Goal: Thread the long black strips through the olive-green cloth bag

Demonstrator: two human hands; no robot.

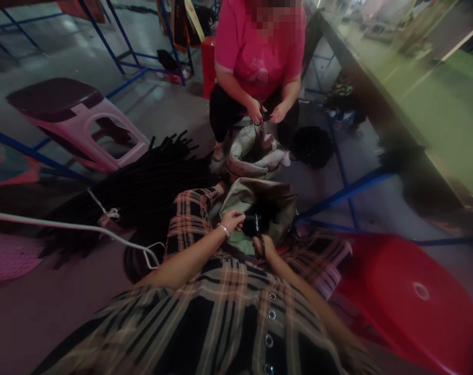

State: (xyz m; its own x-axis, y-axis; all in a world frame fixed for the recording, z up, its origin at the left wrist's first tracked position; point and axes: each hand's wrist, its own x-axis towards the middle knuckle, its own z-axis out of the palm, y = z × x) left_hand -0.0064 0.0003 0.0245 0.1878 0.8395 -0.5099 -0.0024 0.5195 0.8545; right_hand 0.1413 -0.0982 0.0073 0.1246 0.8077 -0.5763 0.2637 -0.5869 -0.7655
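My left hand [233,221] is closed on the edge of a small black piece [250,225], which looks like fabric. In my right hand [265,247] is a pair of scissors [259,232], black-handled, with the blades pointing up by the right end of the black piece. Both hands are above an open greenish sack [236,198] between my knees, with dark contents inside. Whether the blades touch the piece I cannot tell.
Opposite sits a person in a pink shirt [260,62], hands over a pale sack [240,151]. Long black strips [142,177] lie in a heap at left, near a pink stool [103,125]. A red stool [412,297] stands at right, below a long table [420,94] with blue legs.
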